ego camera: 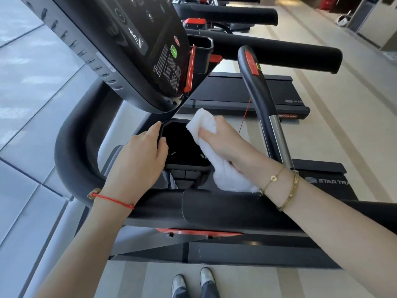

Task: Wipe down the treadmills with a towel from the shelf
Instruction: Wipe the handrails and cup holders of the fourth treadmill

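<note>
A black treadmill [225,207] stands right in front of me, its console [137,50] tilted up at the left. Below the console is a black cup holder [182,147]. My right hand [223,143] grips a white towel [204,123] and presses it against the holder's right rim; the towel's tail hangs down under my wrist. My left hand [139,155] rests on the holder's left rim, fingers curled over its edge.
A curved black side handrail [71,147] runs on the left and a padded front bar [225,205] crosses below my wrists. An upright grip with a red button [257,87] stands to the right. More treadmills [247,91] line up beyond. My shoes [193,282] are on the floor.
</note>
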{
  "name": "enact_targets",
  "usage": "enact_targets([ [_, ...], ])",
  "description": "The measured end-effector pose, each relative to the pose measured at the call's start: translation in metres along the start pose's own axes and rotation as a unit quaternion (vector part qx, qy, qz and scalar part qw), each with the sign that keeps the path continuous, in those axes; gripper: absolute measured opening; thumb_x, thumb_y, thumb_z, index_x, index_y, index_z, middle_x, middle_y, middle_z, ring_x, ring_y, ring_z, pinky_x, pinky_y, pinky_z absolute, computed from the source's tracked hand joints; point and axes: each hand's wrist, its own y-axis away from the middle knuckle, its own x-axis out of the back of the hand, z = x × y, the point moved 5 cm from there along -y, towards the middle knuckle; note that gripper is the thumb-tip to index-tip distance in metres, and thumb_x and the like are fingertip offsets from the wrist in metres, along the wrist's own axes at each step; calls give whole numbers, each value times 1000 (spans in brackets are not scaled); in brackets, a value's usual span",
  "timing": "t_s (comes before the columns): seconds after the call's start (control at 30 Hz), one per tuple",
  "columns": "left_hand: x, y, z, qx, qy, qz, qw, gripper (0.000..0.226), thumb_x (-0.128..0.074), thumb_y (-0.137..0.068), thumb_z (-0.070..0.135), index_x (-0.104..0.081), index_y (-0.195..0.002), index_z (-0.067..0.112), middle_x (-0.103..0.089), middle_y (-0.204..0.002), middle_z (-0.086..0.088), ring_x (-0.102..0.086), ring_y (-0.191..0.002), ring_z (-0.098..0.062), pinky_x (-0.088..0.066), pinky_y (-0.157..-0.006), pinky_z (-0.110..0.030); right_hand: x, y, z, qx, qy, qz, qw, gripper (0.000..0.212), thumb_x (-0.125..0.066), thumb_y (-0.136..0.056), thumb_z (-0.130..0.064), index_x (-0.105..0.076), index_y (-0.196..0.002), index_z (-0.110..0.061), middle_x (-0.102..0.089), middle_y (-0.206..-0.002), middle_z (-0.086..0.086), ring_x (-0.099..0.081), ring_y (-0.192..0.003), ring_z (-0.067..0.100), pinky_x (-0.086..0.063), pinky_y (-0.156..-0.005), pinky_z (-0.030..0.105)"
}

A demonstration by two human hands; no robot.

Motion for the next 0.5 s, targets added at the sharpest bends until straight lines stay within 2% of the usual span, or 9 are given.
enact_targets([
  [0.03, 0, 0, 0, 1, -2, -1, 1000, 45, -38, -101, 27, -44, -144, 18, -64, -79, -1, -42, -56, -2, -25, -49, -15, 1, -3, -7, 20, -12, 3, 1000, 10, -46, -93, -13, -56, -96, -12, -57, -84, -6, -54, -75, 8, -39, -65, 21],
  [0.07, 1, 0, 1, 2, -5, -2, 1000, 44, -38, -101, 27, -43, -144, 18, -64, -80, -1, -40, -55, -2, -24, -48, -15, 0, -5, -9, 34, -30, 7, 999, 14, -45, -90, -7, -57, -84, -10, -53, -73, -9, -50, -68, 6, -39, -64, 18],
  [0.1, 1, 0, 1, 3, -9, -2, 1000, 44, -38, -102, 27, -43, -144, 18, -63, -79, -1, -39, -54, -3, -24, -48, -15, -1, -3, -9, 33, -55, 8, 998, 13, -44, -90, -5, -55, -83, -7, -50, -69, -11, -47, -65, 4, -39, -62, 16],
  [0.17, 1, 0, 1, 4, -13, -5, 1000, 44, -37, -102, 26, -43, -144, 17, -62, -78, -2, -39, -54, -6, -23, -48, -17, -4, 6, 0, -1, -75, 8, 997, 15, -43, -96, -14, -49, -110, -14, -50, -85, -9, -47, -73, 6, -38, -56, 19],
  [0.23, 2, 0, 2, 4, -21, -7, 1000, 44, -38, -102, 26, -43, -144, 17, -60, -77, -1, -41, -55, -12, -23, -47, -18, -7, 14, 18, -57, -36, -3, 998, 40, -43, -101, -30, -28, -136, -19, -49, -103, -7, -50, -83, 6, -36, -55, 23],
  [0.33, 2, 1, 2, 4, -22, -5, 1000, 43, -38, -102, 26, -44, -144, 16, -54, -76, 1, -36, -55, -11, -22, -48, -17, -5, 12, 30, -73, -25, 0, 997, 49, -42, -101, -38, -20, -141, -21, -48, -97, -12, -50, -81, 3, -37, -53, 23],
  [0.37, 2, 1, 2, 4, -21, -6, 1000, 44, -38, -102, 26, -44, -144, 16, -55, -76, 1, -36, -54, -10, -22, -48, -17, -3, 8, 26, -64, -32, 7, 997, 44, -43, -100, -37, -28, -137, -19, -50, -94, -11, -53, -80, 4, -38, -54, 23],
  [0.43, 2, 1, 3, 0, -22, -6, 1000, 44, -38, -102, 26, -44, -144, 16, -55, -76, 1, -35, -52, -7, -22, -47, -17, 1, -2, 12, -13, -23, 18, 999, 22, -47, -97, -29, -51, -111, -12, -59, -82, -12, -60, -73, 3, -44, -55, 19],
  [0.5, 2, 2, 3, 4, -18, -6, 1000, 44, -39, -102, 27, -44, -144, 15, -55, -76, 0, -38, -54, -10, -25, -49, -23, 6, -13, -1, 28, 3, -1, 1000, 17, -53, -92, -23, -61, -93, -8, -62, -73, -9, -59, -63, -1, -47, -58, 13],
])
